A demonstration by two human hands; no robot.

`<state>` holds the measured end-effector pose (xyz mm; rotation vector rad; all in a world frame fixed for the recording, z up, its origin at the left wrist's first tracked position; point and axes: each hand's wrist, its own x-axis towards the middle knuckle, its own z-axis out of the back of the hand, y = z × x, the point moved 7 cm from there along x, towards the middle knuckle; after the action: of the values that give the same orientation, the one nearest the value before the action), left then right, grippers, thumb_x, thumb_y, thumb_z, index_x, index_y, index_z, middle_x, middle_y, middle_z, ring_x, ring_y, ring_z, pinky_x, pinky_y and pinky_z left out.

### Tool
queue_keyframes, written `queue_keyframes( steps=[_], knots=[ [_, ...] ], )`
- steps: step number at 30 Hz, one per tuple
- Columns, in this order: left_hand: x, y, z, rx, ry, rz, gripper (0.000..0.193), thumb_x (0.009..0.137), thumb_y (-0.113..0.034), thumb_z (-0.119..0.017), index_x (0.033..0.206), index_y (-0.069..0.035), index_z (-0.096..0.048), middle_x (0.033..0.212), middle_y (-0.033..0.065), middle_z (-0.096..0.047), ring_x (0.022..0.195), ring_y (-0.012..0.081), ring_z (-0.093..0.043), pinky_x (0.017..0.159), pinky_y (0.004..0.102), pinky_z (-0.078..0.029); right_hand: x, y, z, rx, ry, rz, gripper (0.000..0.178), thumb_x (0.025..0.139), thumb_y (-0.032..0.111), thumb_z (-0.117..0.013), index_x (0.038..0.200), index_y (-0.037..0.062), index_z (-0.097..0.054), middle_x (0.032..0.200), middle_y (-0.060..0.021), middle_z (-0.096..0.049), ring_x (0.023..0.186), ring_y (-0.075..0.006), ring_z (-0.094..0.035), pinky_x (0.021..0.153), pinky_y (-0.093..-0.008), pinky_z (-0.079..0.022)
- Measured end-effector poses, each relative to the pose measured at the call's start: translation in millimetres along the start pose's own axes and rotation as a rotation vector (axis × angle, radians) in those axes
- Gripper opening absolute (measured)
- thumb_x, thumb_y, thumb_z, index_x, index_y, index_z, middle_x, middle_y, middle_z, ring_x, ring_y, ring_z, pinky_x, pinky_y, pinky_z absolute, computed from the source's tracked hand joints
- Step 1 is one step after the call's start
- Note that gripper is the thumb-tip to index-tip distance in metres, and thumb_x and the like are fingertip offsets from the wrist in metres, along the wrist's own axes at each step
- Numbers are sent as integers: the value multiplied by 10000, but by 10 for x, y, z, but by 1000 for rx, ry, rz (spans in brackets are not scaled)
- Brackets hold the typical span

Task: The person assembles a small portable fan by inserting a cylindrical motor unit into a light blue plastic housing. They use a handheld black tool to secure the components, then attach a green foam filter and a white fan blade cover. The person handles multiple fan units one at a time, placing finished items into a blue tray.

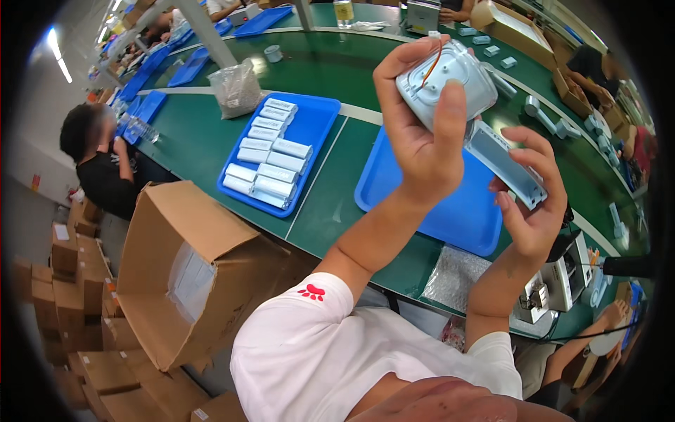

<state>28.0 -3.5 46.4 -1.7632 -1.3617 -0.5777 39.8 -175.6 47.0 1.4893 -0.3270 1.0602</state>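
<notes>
My left hand (429, 141) grips a rounded pale-blue plastic housing (415, 98), its thumb pressed across the face. Red and dark thin wires rise from that face to a small white connector at the top. A long hollow pale-blue handle piece (500, 160) slopes down from beside the housing. Around its lower end curl the fingers and thumb of my right hand (538, 204). Whether the two pieces are joined is hidden behind my left hand. Below them lies a blue tray (394, 183). Another blue tray (309, 116), further left, bears several pale-blue handle-shaped pieces (271, 158) in rows.
An open cardboard box (190, 218) stands at the table's left edge. A clear bag of small parts (235, 90) sits behind the left tray. Bubble wrap (453, 278) lies near my right forearm. Several pale-blue parts (562, 126) line the belt. Other people work around the tables.
</notes>
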Motion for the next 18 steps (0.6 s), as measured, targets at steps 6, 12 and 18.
queue_keyframes(
  steps=[6, 12, 18],
  knots=[
    [-92, 50, -192, -13, 72, 145, 418, 1050, -267, -562, 1379, -64, -405, 1270, 159, -602, 1069, 265, -694, 667, 329, -607, -129, 8, 123, 108, -144, -218, 547, 829, 33, -717, 1344, -13, -536, 1178, -263, -688, 702, -198, -712, 574, -238, -548],
    [-246, 237, -249, 99, 63, 237, 459, 1037, -323, -571, 1393, -88, -401, 1231, 218, -653, 861, 221, -720, 565, 265, -559, -36, -186, 353, 243, -266, -117, 630, 903, 141, -736, 1452, -15, -469, 911, -78, -663, 676, -164, -674, 550, -252, -554],
    [-193, 273, -207, 115, 33, 270, 497, 1038, -338, -551, 1408, -51, -386, 1263, 242, -614, 917, 282, -696, 579, 298, -569, 36, -310, 275, 322, -131, -159, 890, 749, -43, -847, 1507, 49, -390, 1002, -73, -665, 931, -175, -713, 747, -295, -610]
  ],
)
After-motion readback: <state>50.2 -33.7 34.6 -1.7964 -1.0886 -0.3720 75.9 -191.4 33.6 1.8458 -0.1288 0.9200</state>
